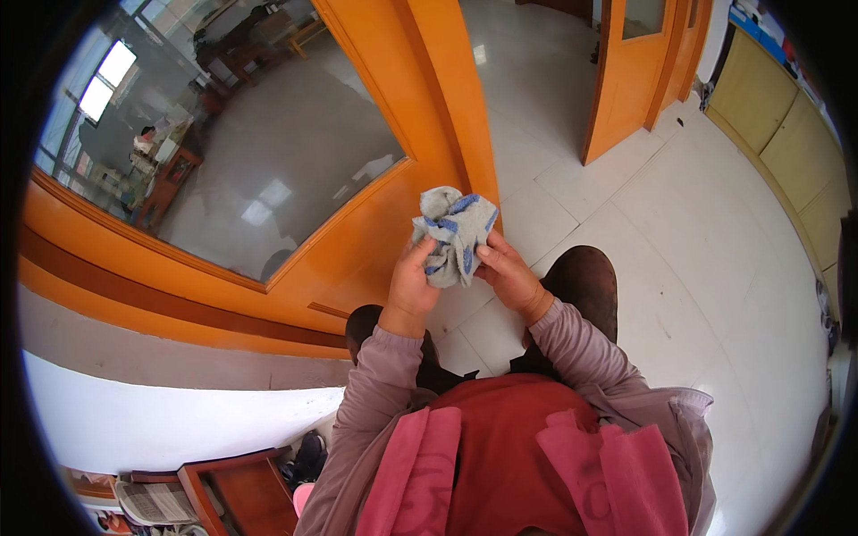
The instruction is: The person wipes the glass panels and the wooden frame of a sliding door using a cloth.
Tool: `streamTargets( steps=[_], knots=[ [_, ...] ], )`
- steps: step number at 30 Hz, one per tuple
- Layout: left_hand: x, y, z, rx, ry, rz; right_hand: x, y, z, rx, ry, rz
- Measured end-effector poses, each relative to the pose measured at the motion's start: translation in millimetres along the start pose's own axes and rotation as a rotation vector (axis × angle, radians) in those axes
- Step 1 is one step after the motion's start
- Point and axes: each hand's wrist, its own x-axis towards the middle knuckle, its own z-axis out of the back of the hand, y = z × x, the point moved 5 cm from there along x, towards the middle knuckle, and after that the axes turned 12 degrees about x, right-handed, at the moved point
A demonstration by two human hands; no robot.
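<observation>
Both hands hold a crumpled grey cloth with blue patches in front of my body. My left hand grips its left side, with the thumb on top. At its lower right edge, my right hand has thumb and fingers closed on the fabric. Just beyond the cloth is the orange wooden frame of a glazed door or partition, whose large glass pane reflects a room. The undersides of both hands and of the cloth are hidden.
Pale floor tiles lie around my dark shoes. A second orange door stands ajar ahead. Yellowish cabinets line the right side. Low on the left are a reddish-brown wooden piece of furniture and black shoes by a white wall.
</observation>
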Motion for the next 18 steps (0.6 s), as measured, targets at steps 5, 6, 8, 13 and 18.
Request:
streamTargets(
  steps=[5, 6, 8, 13, 18],
  knots=[
    [-6, 2, -6, 0.057, -0.024, -0.025, -4, -3, -1, -0.036, -0.029, -0.024],
    [-5, 1, -6, 0.069, -0.021, -0.027, -4, -1, -3, -0.057, -0.030, -0.022],
    [-3, 2, -6, 0.094, -0.014, -0.029, -3, 3, -3, -0.076, -0.042, -0.012],
    [1, 5, -13, 0.488, -0.063, -0.132, 6, 5, -12, 0.115, -0.133, -0.053],
    [22, -36, -55, 1.782, 0.030, -0.700, 25, 23, 3, 0.539, -0.156, -0.152]
  ],
)
